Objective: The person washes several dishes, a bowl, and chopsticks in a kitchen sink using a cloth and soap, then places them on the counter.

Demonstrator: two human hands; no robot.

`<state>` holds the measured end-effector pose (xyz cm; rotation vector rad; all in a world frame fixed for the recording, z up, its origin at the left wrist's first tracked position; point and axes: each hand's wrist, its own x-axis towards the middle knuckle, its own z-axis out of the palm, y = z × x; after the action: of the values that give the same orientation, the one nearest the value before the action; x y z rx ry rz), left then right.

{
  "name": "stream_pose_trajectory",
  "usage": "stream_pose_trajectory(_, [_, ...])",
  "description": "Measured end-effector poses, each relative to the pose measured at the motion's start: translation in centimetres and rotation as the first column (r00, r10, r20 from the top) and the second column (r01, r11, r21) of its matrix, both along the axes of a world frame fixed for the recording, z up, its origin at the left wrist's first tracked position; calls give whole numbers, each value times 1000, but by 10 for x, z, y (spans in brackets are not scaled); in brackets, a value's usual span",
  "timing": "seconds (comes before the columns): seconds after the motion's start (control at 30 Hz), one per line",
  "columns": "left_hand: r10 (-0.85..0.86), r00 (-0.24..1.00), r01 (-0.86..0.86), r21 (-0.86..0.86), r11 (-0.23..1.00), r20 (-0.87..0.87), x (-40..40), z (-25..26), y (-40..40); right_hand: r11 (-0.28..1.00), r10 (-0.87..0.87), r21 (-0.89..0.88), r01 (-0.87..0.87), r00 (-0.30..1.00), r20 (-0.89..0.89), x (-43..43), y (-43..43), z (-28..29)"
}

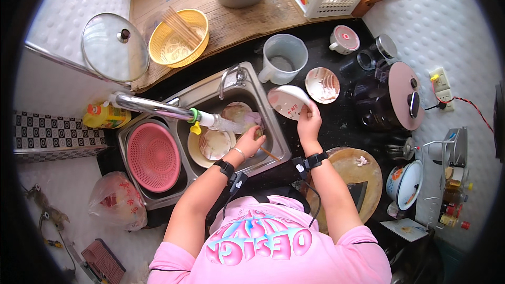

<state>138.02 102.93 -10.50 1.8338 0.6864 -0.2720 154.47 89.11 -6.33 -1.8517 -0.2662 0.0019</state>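
My right hand (309, 120) grips the rim of a white bowl (285, 100) with reddish markings, tilted over the counter just right of the sink. My left hand (249, 144) is inside the right basin of the stainless steel sink (270, 116), fingers bent near a small greenish item; whether it is held is unclear. Left of that hand, a smaller dish (215, 144) sits in a cream bowl (194, 154). Another dish (236, 111) and a pale cloth-like item (252, 119) lie behind. A brown chopstick (270, 153) leans across the front rim.
A chrome faucet (158, 106) reaches over the sink. A pink colander (154, 157) fills the left basin. On the counter stand a plastic jug (285, 59), a small patterned bowl (322, 85), a lidded mug (344, 39), an electric cooker (388, 96) and a round chopping board (351, 177) bearing a cleaver blade (357, 195).
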Motion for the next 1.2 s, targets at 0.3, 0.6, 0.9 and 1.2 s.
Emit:
stream_pose_trajectory(0.3, [34, 999, -35, 41, 999, 28, 28, 16, -12, 916, -347, 51, 398, 849, -398, 84, -23, -22])
stream_pose_trajectory(0.6, [60, 998, -60, 36, 998, -2, 19, 18, -8, 926, -359, -133, 354, 711, -604, 91, -27, -33])
stream_pose_trajectory(0.9, [95, 993, -93, 31, 995, -64, -5, -2, -2, 947, -319, -159, 277, 775, -545, 21, -10, -56])
stream_pose_trajectory(1.2, [429, 875, -253, 543, 800, -224, -72, -9, 34, 998, -47, -3, 61, 731, -681, -63, 18, -39])
